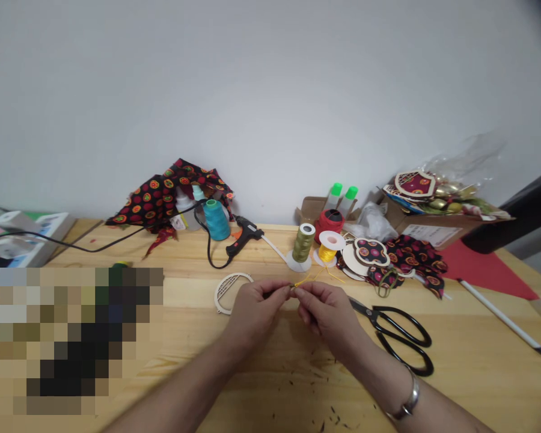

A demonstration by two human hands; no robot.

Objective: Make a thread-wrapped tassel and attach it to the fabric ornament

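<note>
My left hand [256, 307] and my right hand [327, 313] meet over the middle of the wooden table [469, 361], both pinched on a thin yellow thread [304, 280] between their fingertips. The thread runs back toward a small yellow spool [329, 246]. A round wooden cut-out piece [228, 291] lies just left of my left hand. Black scissors [399, 334] lie to the right of my right hand, which wears a metal bracelet at the wrist.
An olive thread cone [303, 243], a red spool [330, 221], a teal cone [216, 219] and a black glue gun [243, 236] stand at the back. Patterned fabric [171, 189], decorated cut-outs [372, 252], a cardboard box [433, 225] and a white pencil [500, 316] lie around.
</note>
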